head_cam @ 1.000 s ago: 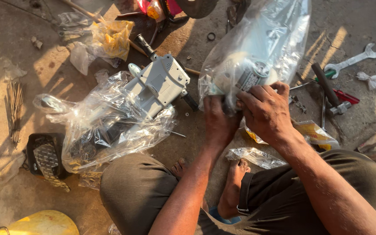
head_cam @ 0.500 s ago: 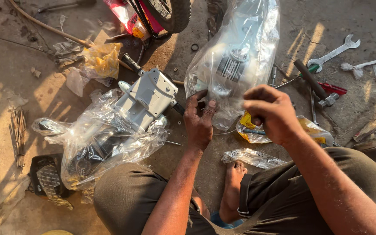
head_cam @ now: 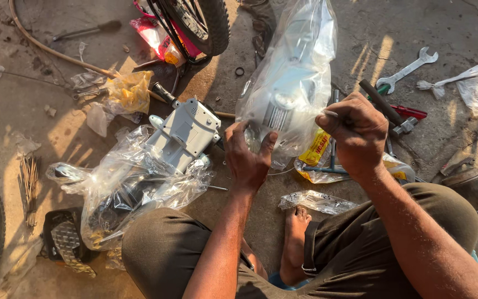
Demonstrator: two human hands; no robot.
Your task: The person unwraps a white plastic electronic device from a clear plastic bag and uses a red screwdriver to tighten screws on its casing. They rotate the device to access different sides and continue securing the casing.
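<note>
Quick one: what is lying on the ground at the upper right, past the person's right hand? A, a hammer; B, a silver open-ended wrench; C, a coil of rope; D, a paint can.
B: a silver open-ended wrench lies flat on the concrete beyond the right hand, near a red-handled tool, while both hands grip the clear plastic bag.

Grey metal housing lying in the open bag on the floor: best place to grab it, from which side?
Judging by its pose, grip the grey housing across its bare boxy upper end, coming from above. That end pokes out of the clear bag, flat sides exposed; the lower part is wrapped in slippery plastic. The left hand, now on the held bagged part, is nearest.
</note>
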